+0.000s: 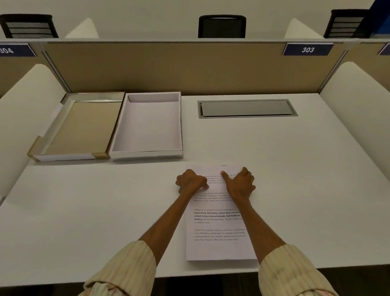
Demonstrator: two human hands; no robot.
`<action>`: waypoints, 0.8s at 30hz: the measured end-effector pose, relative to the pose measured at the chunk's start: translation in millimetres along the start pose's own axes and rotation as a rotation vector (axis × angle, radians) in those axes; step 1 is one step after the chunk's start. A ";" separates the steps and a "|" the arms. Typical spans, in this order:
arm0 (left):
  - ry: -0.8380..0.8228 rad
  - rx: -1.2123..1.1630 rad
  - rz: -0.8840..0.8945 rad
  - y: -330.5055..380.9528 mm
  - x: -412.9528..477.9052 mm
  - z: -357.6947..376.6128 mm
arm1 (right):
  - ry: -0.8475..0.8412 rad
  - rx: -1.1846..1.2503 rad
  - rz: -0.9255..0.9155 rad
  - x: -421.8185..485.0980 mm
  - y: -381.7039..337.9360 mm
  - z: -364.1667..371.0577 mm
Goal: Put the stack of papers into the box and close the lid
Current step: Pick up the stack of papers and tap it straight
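A stack of printed white papers (219,236) lies flat on the white desk (97,210), in front of me. My left hand (191,181) grips the stack's far left edge, fingers curled. My right hand (240,183) holds the far right edge, thumb lying on top of the sheet. An open white box (148,125) with nothing inside sits at the back left of the desk. Its lid (78,127), tan inside with gold edges, lies upturned directly left of the box.
A tan partition (170,66) runs along the back of the desk, with number plates 303 (307,50) and 304 (6,50). A grey cable hatch (247,108) is set into the desk at the back right. White side dividers (359,105) flank the desk.
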State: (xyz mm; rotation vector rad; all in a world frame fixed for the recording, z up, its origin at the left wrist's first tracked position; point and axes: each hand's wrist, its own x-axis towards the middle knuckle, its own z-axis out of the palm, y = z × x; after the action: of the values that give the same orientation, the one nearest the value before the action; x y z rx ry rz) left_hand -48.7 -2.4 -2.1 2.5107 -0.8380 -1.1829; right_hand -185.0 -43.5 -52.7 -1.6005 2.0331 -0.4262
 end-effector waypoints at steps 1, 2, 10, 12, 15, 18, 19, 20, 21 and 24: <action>0.001 0.002 -0.016 1.2 -0.1 1.0 | 0.012 0.009 -0.003 -1.0 1.2 1.7; 0.003 0.000 -0.028 2.4 -0.3 1.4 | 0.023 0.015 -0.005 -1.8 2.2 3.2; 0.027 -0.107 -0.087 7.4 -5.5 -0.4 | 0.073 0.015 -0.027 -3.0 7.5 8.7; -0.007 -0.154 -0.084 2.2 -1.0 -3.8 | 0.083 0.016 -0.035 -3.1 8.2 10.0; -0.039 -0.219 -0.049 -6.5 5.0 -6.5 | 0.096 0.020 -0.040 -3.2 9.0 10.6; -0.063 -0.269 -0.036 -10.3 8.7 -5.8 | 0.106 0.027 -0.045 -3.5 10.3 11.1; -0.074 -0.286 -0.038 -11.1 9.6 -6.3 | 0.111 0.026 -0.046 -3.7 10.4 11.2; -0.086 -0.301 -0.039 -11.9 10.6 -7.3 | 0.114 0.025 -0.047 -4.0 10.6 11.3; -0.098 -0.316 -0.038 -12.5 11.2 -8.4 | 0.116 0.023 -0.047 -4.2 10.8 11.4; -0.108 -0.309 -0.038 -11.2 11.4 -7.2 | 0.125 0.023 -0.041 -4.6 11.4 12.0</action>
State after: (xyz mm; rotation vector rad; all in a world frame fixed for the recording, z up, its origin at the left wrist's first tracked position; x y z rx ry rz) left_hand -33.0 -0.3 -9.6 2.2386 -0.5807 -1.3546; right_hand -186.5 -35.3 -67.7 -1.6410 2.0810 -0.5759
